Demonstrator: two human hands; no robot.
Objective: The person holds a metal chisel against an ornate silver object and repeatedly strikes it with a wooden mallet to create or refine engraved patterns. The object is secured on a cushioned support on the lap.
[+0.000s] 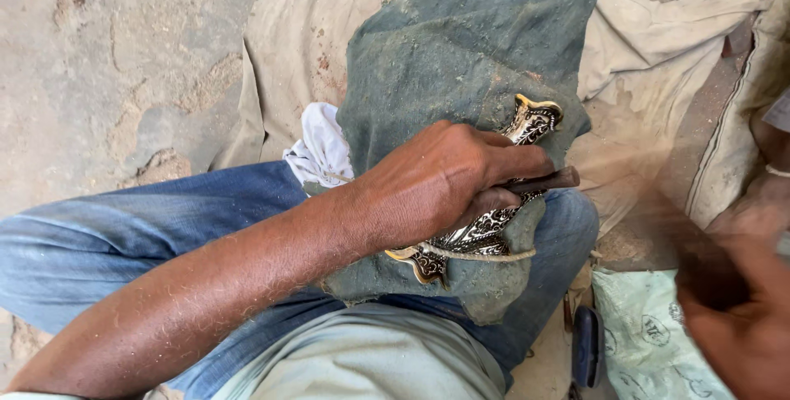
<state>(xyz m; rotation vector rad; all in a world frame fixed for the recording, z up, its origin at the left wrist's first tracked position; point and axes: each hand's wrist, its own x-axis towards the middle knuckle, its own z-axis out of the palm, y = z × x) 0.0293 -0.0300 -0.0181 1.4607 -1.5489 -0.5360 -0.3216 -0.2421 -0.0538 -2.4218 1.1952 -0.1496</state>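
My left hand (444, 182) is closed around a thin dark metal tool (553, 179) and presses it onto an ornate black-and-gold engraved metal piece (485, 231). That piece rests on a dusty green cloth (461, 62) draped over my knee in blue jeans (123, 235). A cord (485, 255) crosses the piece's lower part. At the lower right my right hand (741, 318) is blurred by motion and seems to grip a dark handle (699, 252). What that handle belongs to is unclear.
A white rag (319, 149) pokes out beside the green cloth. Beige sacking (650, 62) covers the rough concrete floor (107, 62). A pale green printed bag (646, 334) and a dark blue object (586, 346) lie by my right leg.
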